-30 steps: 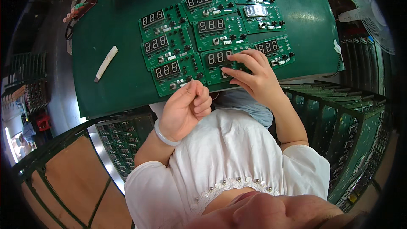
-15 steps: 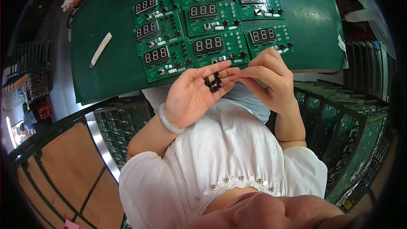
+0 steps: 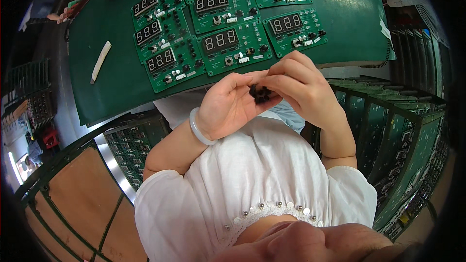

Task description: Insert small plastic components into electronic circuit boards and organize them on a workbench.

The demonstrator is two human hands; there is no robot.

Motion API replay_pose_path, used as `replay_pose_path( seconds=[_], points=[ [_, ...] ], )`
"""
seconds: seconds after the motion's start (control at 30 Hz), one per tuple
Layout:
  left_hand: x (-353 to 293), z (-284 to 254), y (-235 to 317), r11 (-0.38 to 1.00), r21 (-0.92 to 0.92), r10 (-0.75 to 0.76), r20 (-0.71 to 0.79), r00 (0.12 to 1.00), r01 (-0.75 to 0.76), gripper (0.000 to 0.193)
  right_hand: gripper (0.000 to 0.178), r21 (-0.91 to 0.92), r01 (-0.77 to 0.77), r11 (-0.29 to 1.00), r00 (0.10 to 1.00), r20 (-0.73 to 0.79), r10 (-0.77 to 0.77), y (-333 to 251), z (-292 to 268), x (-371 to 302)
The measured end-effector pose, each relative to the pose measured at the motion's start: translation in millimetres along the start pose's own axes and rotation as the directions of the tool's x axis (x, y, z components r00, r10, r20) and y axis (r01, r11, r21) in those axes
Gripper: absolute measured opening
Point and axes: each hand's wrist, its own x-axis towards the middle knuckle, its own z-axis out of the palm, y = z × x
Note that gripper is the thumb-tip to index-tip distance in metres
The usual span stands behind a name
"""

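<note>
My left hand [image 3: 224, 106] is palm up and cupped, with a pale bangle [image 3: 198, 128] at its wrist. A cluster of small black parts [image 3: 259, 94] lies on its fingers. Bent over them, my right hand [image 3: 307, 87] has its fingertips pressed together against the left fingers. What sits in that pinch is hidden. Just beyond the hands lie green circuit boards with three-digit displays: a front left board [image 3: 167, 63], a front middle board [image 3: 234, 51] and a right board [image 3: 295, 31]. Several more are laid out behind these.
The boards rest on a green-topped table [image 3: 119, 75]. A pale wrapped strip with a dark tip [image 3: 100, 63] lies at left. Racks of boards stand at right [image 3: 388, 121] and lower left [image 3: 131, 145]. Another person's hand [image 3: 60, 17] shows at far left.
My right hand has moved in over the left palm, now partly covering the black parts. The left fingers have curled up more. The view has shifted, so the boards appear further left and higher.
</note>
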Motion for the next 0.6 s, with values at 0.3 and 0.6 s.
replay_pose_path(
  seconds=[0.3, 0.6],
  points=[
    [-1.2, -5.5, -0.7, 0.999, -0.04, 0.028, 0.072, 0.997, -0.025, 0.049, 0.032, 0.021, 0.019, 1.0, 0.998, 0.057, -0.021, -3.7, -2.5, 2.6],
    [-3.7, -0.5, 4.4, 0.997, 0.032, 0.073, 0.035, 0.997, -0.074, 0.053, 0.027, 0.095, 0.012, 0.995, 1.0, 0.011, -0.013, -7.3, -7.1, 4.4]
  ],
)
